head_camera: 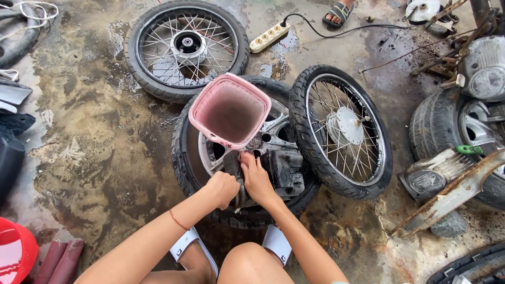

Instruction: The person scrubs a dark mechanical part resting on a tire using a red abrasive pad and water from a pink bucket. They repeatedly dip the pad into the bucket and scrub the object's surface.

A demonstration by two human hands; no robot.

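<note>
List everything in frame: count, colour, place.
spoked wheels: 2, black tyres, top centre and right of centre
alloy wheel: 1, black tyre, flat under hands
basket: 1, pink, on alloy wheel
engine part: 1, dark, on alloy wheel
power strip: 1, cream, top
car tyre: 1, black, right
bucket: 1, red, bottom left
sandals: 2, white, bottom
left hand: fist on a dark part
right hand: gripping same part
</note>
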